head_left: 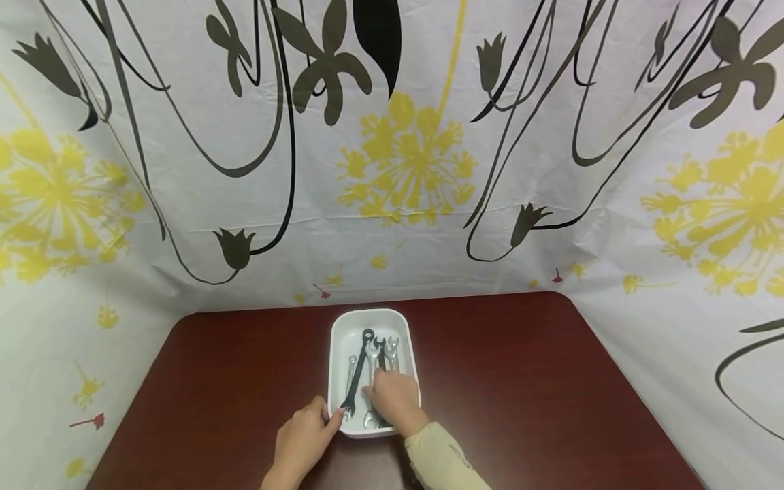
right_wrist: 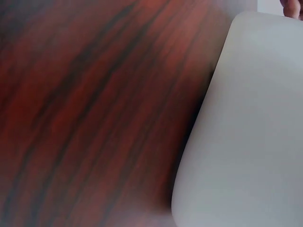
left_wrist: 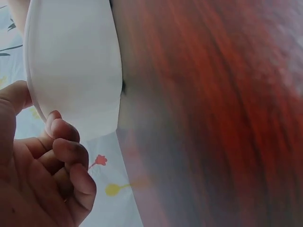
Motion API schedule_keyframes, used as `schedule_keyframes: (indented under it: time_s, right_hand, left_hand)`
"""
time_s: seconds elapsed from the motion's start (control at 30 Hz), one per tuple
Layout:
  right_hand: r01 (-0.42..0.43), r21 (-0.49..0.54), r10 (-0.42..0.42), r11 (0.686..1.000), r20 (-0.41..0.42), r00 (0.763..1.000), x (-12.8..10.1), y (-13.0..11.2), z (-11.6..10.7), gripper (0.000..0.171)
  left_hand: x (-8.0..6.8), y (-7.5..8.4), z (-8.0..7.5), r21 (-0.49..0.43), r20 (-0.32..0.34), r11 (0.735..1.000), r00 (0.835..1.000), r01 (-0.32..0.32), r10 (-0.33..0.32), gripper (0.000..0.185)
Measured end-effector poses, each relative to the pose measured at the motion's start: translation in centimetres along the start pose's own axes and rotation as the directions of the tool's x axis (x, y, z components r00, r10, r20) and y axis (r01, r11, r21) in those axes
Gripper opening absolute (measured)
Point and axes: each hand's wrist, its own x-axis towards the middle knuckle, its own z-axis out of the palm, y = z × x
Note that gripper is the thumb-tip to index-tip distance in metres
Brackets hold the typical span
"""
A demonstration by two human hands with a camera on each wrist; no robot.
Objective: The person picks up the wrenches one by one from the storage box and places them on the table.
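Observation:
A white plastic tray [head_left: 405, 340] holds several wrenches. My left hand [head_left: 301, 439] grips its near left corner, thumb at the rim; in the left wrist view, fingers curl at the tray's outer wall [left_wrist: 71, 66]. My right hand [head_left: 397, 400] reaches down into the near right part of the tray, over a dark wrench [head_left: 382, 361] whose open end shows beyond the knuckles. Its fingertips are hidden, so I cannot tell whether they hold that wrench. Left of it lie a silver wrench [head_left: 373, 352], a long black combination wrench [head_left: 360, 371] and a small silver wrench [head_left: 351, 371].
The tray stands on a dark red-brown wooden table [head_left: 502, 381], near its middle. A white cloth [head_left: 398, 258] with printed flowers hangs behind the table and along both sides. Another silver wrench [head_left: 393, 348] lies along the tray's right side.

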Motion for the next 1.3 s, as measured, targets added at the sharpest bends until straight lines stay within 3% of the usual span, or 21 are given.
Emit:
schedule_keyframes:
  time_s: [0.23,0.67,1.3]
  right_hand:
    - [-0.014,-0.025,0.015,1.000,0.013,1.000,0.24,0.07,0.23,0.038]
    - [-0.017,-0.036,0.018,0.999,0.023,1.000,0.21,-0.03,0.44,0.039]
    - [-0.127,0.094,0.113,0.987,0.139,0.984,0.51,-0.16,0.39,0.036]
  left_hand:
    - [-0.17,0.09,-0.13,-0.066,0.063,0.997,0.997,0.037,-0.033,0.034]
    - [-0.30,0.11,-0.20,-0.089,0.069,0.995,0.997,0.052,-0.046,0.033]
    - [-0.19,0.15,-0.10,-0.089,0.062,0.994,0.996,0.062,-0.056,0.034]
